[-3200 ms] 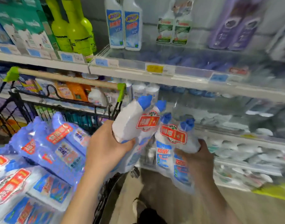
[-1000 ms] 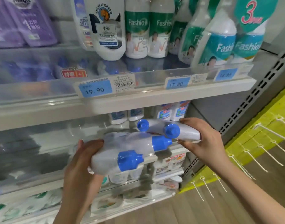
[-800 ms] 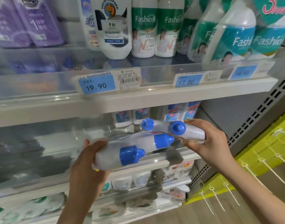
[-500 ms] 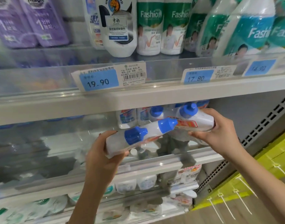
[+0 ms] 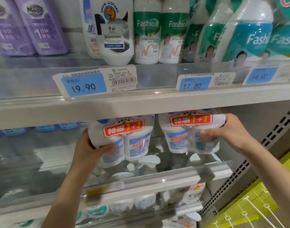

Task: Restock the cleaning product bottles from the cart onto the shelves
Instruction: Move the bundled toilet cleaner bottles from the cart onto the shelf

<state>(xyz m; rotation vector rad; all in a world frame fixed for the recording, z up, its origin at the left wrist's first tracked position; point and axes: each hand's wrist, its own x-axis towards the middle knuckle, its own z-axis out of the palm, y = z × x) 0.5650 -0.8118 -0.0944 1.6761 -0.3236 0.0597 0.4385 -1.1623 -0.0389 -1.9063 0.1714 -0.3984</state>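
Two wrapped twin packs of white cleaner bottles with red "1+1" labels stand upright in the middle shelf bay. My left hand (image 5: 90, 149) grips the left twin pack (image 5: 132, 140) from its left side and underneath. My right hand (image 5: 226, 130) grips the right twin pack (image 5: 178, 135) from its right side. Both packs hang just above the glass-fronted middle shelf (image 5: 157, 180), their blue caps hidden behind the upper shelf edge (image 5: 141, 106). The cart is out of view.
The upper shelf carries purple pouches (image 5: 29, 28), a white Snow Leopard bottle (image 5: 113, 30) and green and teal Fashion bottles (image 5: 162, 35), with price tags (image 5: 83, 85) below. More white bottles fill the lower shelves (image 5: 121, 206). A perforated grey upright (image 5: 249, 170) and yellow pegboard (image 5: 256, 204) stand right.
Both packs turned from lying sideways to upright and went deeper into the middle shelf bay. My hands rose and spread apart; the view moved closer to the shelf.
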